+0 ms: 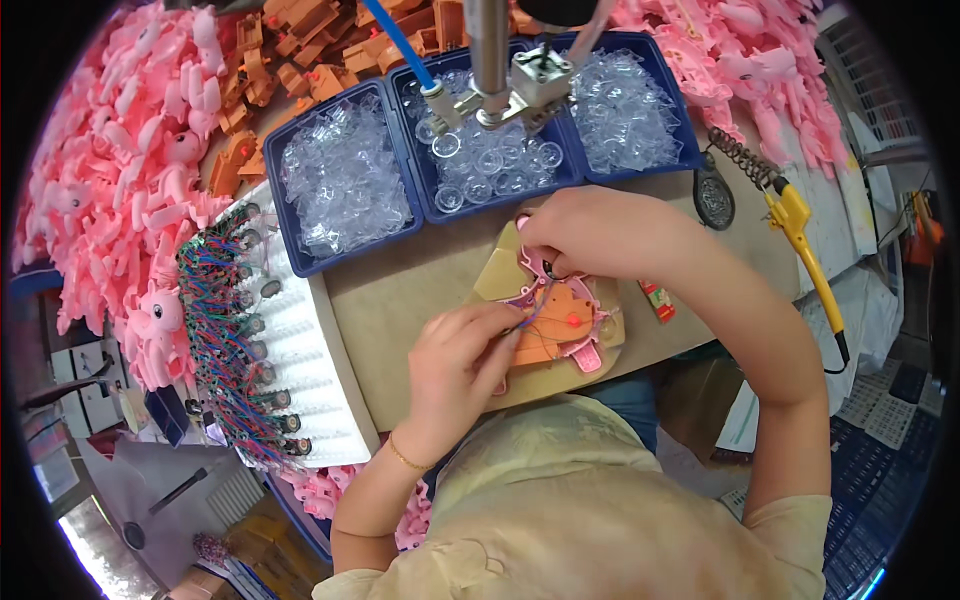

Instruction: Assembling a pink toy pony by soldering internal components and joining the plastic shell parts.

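Note:
A pink and orange toy half-shell lies open on a wooden jig on the bench. My left hand pinches thin coloured wires at the shell's left side. At the shell's upper end my right hand presses its fingertips onto a small dark part. Both hands touch the toy, and their fingers hide part of it.
Three blue bins of clear plastic caps stand behind the jig, under a metal press head. A white rack of wired small speakers sits left. Pink toy shells are heaped left and right; a yellow soldering iron lies right.

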Demonstrator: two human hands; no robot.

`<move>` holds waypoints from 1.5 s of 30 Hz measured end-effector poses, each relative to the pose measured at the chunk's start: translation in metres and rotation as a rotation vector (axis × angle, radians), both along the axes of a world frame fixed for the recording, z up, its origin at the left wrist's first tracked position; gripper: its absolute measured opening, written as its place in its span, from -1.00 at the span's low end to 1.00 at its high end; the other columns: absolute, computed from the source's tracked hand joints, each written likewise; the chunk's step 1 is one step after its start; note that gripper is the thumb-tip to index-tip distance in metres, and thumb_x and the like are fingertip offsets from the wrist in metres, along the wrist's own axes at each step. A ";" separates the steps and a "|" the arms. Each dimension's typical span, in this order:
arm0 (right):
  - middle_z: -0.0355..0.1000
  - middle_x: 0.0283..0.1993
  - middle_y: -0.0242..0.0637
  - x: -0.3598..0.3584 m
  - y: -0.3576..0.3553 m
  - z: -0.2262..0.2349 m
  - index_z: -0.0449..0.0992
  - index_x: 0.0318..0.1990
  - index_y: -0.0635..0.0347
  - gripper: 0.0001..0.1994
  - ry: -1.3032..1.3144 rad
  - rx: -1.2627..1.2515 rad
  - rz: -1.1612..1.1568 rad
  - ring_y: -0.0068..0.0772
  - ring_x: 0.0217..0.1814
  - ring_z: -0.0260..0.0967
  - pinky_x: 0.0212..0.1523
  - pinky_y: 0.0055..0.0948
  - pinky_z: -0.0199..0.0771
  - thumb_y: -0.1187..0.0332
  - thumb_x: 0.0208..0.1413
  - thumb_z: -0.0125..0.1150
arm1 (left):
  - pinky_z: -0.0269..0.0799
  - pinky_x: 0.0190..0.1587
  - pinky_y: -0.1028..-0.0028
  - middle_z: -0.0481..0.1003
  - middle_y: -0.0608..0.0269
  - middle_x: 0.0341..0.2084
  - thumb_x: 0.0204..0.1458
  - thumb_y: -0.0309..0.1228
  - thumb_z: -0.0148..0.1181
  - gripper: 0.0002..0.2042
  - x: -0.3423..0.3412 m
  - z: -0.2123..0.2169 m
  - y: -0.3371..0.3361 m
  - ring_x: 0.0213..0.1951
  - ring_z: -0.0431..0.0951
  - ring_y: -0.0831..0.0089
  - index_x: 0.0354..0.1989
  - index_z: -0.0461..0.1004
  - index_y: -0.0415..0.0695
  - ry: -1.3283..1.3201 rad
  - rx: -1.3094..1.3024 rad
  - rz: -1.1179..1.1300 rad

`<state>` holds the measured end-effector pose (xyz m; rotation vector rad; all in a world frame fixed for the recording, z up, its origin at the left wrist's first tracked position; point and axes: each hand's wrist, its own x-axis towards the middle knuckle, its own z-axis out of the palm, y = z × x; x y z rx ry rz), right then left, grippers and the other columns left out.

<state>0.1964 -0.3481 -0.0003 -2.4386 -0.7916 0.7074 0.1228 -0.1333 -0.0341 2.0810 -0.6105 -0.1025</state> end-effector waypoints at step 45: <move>0.45 -0.40 -0.29 -0.147 -0.016 0.030 0.52 -0.32 0.27 -0.85 -0.046 0.456 -0.460 -0.40 -0.49 0.41 -0.46 -0.48 0.37 0.49 -0.09 0.27 | 0.32 -0.23 0.46 0.49 0.38 -0.25 -0.32 -0.48 0.22 -0.67 -0.025 0.002 -0.005 -0.26 0.42 0.43 -0.25 0.56 -0.06 -0.663 0.171 -0.170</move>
